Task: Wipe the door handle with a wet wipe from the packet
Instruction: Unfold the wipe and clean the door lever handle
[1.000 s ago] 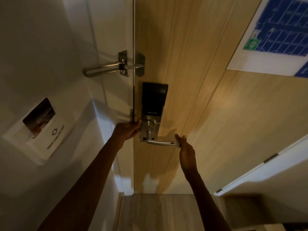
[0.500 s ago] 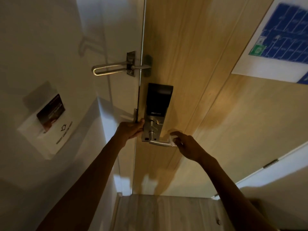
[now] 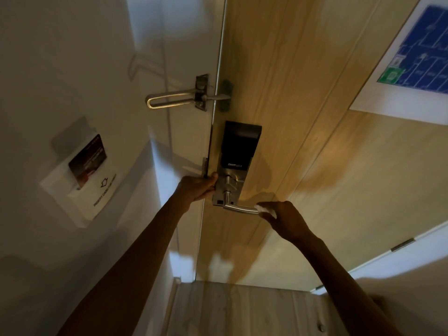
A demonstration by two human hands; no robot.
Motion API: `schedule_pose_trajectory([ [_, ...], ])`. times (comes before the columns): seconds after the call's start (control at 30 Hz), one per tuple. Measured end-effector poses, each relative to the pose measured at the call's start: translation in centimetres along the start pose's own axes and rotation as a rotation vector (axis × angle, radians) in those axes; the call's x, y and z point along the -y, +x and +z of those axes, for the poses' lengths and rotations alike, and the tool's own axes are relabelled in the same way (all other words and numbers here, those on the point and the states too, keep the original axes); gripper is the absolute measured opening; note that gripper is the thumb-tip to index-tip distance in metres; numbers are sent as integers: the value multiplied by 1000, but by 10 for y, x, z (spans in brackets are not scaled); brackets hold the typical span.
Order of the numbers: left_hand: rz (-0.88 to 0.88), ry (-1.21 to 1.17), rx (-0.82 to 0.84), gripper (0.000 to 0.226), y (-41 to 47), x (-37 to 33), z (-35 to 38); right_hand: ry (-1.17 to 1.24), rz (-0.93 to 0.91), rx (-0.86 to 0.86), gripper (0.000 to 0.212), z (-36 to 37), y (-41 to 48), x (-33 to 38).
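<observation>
The black panel of the lock plate [image 3: 238, 151] on the wooden door carries white letters at its lower edge — "SMART LOCK". At about nine o'clock from it, the white card holder [image 3: 84, 187] on the wall shows an arrow with a printed line beneath, seemingly "INSERT CARD…" — its end too blurred to read. The blue floor plan [image 3: 419, 59] at two o'clock bears a green square; its print is illegible.
</observation>
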State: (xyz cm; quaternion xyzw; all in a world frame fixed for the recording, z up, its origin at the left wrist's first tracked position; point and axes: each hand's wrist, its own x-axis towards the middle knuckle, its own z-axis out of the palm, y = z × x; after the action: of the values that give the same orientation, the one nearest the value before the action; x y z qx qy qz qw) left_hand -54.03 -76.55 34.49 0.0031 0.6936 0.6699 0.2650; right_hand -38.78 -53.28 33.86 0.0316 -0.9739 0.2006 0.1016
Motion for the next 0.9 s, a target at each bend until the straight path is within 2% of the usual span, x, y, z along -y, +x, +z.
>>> schedule_pose_trajectory([
  [0.1,5,7,-10,48,1,0,0,-27,24,6,18,4,-2,8],
  [0.23,4,27,-17,49,3,1,-1,-27,-3,26,32,32,18,41],
  [0.33,-7,39,-29,53,3,0,0,-40,14,10,23,41,29,57],
  [0.5,-14,-29,-38,47,-1,-1,2,-35,123,-7,19,23,9,29],
  [0.6,-11,-59,-75,47,-2,1,4,-87,103,-11,14,32,12,38],
  [0.73,1,-7,-95,47,-4,1,7,-106,72,-47,25,45,22,67],
  [0.9,-12,-17,-101,45,-3,1,8,-66,177,-9,31,30,8,36],
])
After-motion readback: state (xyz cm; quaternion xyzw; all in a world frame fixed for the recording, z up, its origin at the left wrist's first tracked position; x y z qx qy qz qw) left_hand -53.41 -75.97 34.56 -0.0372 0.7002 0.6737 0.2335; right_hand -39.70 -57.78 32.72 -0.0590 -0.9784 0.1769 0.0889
